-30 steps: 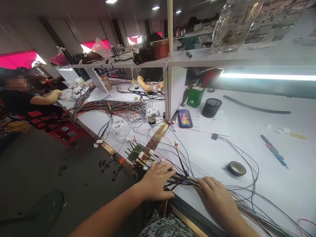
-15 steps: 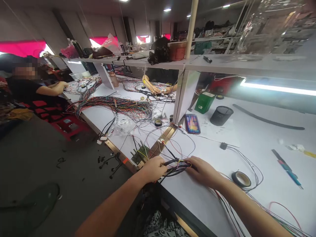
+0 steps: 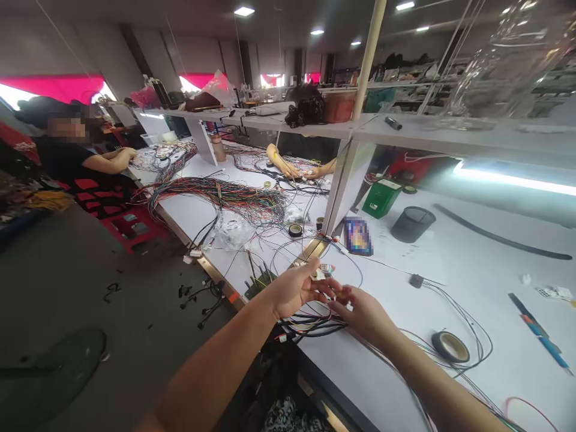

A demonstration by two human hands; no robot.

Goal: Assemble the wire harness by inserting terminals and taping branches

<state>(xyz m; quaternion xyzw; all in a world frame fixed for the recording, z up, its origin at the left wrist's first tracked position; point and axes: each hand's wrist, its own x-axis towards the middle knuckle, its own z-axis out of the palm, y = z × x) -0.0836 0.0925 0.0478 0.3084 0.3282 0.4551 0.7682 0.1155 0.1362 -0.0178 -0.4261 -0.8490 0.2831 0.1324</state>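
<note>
- Pegs (image 3: 252, 271) beside my left hand (image 3: 292, 292) could snag a wire dragged sideways
- White connectors (image 3: 318, 275) sit in my left hand, palm up, fingers half-curled around them; a loose grip could drop them
- Wire bundle (image 3: 315, 326) lies below both hands by the table edge; its weight could drag it off
- Right hand (image 3: 366, 315) has bent fingers near my left's; I cannot tell its grip
</note>
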